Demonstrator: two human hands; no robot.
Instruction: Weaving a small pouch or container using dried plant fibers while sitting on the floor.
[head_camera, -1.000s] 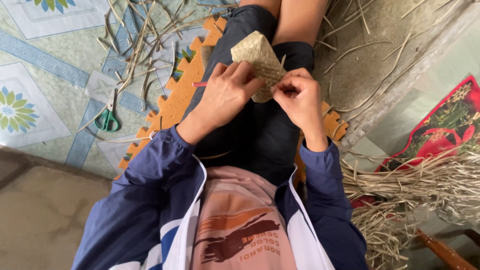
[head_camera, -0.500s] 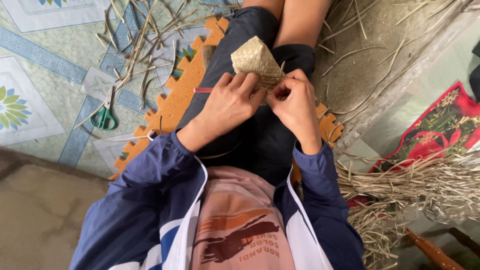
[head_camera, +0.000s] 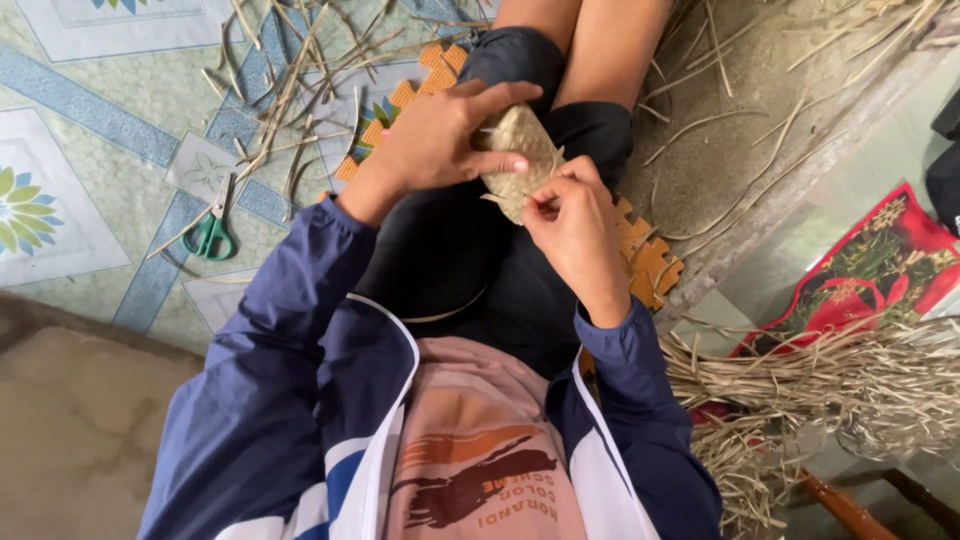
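Left hand (head_camera: 440, 140) fingers grip the woven straw pouch (head_camera: 518, 160); right hand (head_camera: 575, 225) fingers pinch its strand.

hands: left (head_camera: 440, 140), right (head_camera: 570, 215) | hold woven straw piece (head_camera: 515, 150) | scissors (head_camera: 212, 235) on floor

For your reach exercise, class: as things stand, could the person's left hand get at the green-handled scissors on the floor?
Probably yes: the scissors lie in the open on the left side, only loose straw nearby. But the left hand is holding the woven piece.
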